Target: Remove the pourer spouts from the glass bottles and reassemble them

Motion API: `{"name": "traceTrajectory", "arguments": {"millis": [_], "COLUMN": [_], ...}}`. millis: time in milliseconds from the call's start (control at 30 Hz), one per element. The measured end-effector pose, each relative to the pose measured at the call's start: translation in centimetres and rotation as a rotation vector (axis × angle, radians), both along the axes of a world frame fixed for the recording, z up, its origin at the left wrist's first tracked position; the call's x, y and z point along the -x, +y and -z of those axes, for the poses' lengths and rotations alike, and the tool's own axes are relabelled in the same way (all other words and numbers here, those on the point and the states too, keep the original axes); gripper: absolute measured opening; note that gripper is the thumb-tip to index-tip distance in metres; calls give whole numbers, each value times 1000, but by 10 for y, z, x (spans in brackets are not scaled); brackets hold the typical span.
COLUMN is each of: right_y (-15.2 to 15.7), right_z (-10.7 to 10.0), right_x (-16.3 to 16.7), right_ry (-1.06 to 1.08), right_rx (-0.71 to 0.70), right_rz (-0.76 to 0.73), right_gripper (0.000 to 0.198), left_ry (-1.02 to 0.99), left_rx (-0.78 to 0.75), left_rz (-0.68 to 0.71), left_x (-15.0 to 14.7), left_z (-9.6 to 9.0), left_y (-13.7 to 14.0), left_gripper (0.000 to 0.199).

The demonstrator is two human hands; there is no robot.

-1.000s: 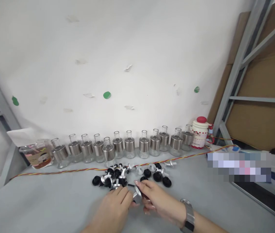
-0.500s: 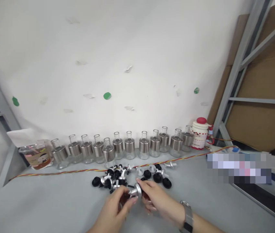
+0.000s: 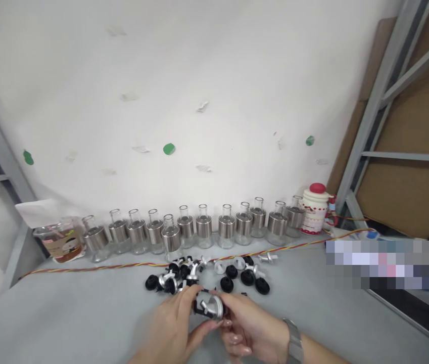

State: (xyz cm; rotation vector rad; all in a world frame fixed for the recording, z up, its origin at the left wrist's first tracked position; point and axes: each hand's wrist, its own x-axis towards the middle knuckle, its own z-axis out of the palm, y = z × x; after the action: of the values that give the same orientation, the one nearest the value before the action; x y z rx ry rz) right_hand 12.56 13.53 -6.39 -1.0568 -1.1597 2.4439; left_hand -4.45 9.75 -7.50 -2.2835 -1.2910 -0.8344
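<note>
Between my two hands is a silver pour spout [image 3: 213,306] with a round base, its nozzle pointing left. My right hand [image 3: 242,318], with a watch on the wrist, grips the spout's base from the right. My left hand [image 3: 174,318] has its fingers closed on a black frame-like lever [image 3: 201,309] around the nozzle; how it joins the spout cannot be made out. Just beyond my hands lies a pile of silver spouts [image 3: 167,277] with black parts. To its right are several round black stoppers [image 3: 247,277] and pale discs [image 3: 220,267].
Several glass bottles [image 3: 204,225] with steel bands stand along the wall. In front of them runs a twisted red-yellow wire [image 3: 123,265]. A white jar [image 3: 315,212] with a red lid stands right; a plastic tub [image 3: 62,245] is left. A metal frame [image 3: 369,116] rises at right.
The black lever now shows around the nozzle, with my left fingers moved onto it. My hands have lowered slightly, and a black stopper behind them is more exposed. The view has shifted a little.
</note>
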Motion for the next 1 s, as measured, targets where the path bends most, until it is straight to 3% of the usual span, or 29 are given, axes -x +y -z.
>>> {"name": "traceTrajectory", "arguments": {"millis": [333, 600, 700, 833, 1000], "right_y": [2, -2, -5, -6, -7], "right_z": [8, -4, -12, -11, -3], "right_x": [3, 3, 4, 3, 4], "right_ry": [61, -21, -69, -44, -5], "right_rx": [41, 83, 75, 58, 107], "right_rz": [70, -57, -39, 2, 91], "right_gripper": [54, 54, 55, 50, 47], "left_ry": [33, 87, 47, 120, 167], "left_rx": [59, 209, 165, -13, -142], "left_rz": [-61, 2, 40, 43, 62], "left_x": [-3, -5, -3, -1, 2], "left_z": [0, -5, -3, -2, -1], "left_y": [1, -1, -2, 0, 2], "left_gripper": [30, 67, 69, 41, 29]}}
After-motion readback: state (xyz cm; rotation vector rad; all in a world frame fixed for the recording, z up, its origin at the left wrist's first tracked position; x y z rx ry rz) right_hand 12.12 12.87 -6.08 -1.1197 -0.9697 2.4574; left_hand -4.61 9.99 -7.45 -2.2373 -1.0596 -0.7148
